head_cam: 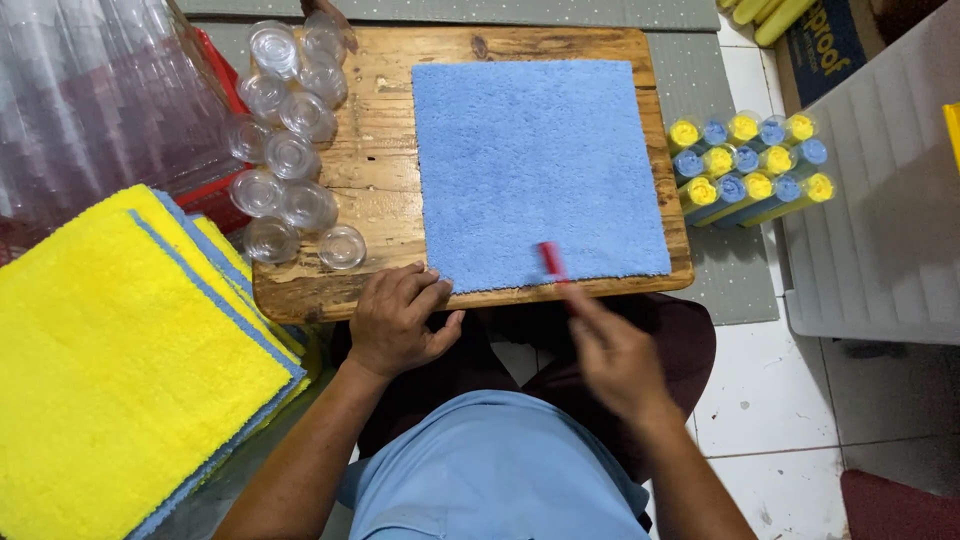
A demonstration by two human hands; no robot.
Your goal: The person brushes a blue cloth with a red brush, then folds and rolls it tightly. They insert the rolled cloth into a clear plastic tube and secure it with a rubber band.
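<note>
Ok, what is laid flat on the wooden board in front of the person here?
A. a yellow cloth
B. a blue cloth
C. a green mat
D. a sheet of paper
B: a single blue cloth lies spread flat on the wooden board, with the left hand pressing at its near corner; the yellow cloths sit stacked off to the side.

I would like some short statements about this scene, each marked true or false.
1. A blue cloth lies flat on the wooden board. True.
2. The left hand lifts a clear cup. False: it rests at the cloth's near left corner.
3. The right hand holds a small red thing. True, though blurred.
4. The folded stack at the left is green. False: yellow cloths with blue edges.
5. Clear cups stand on the board's left side. True.
</note>
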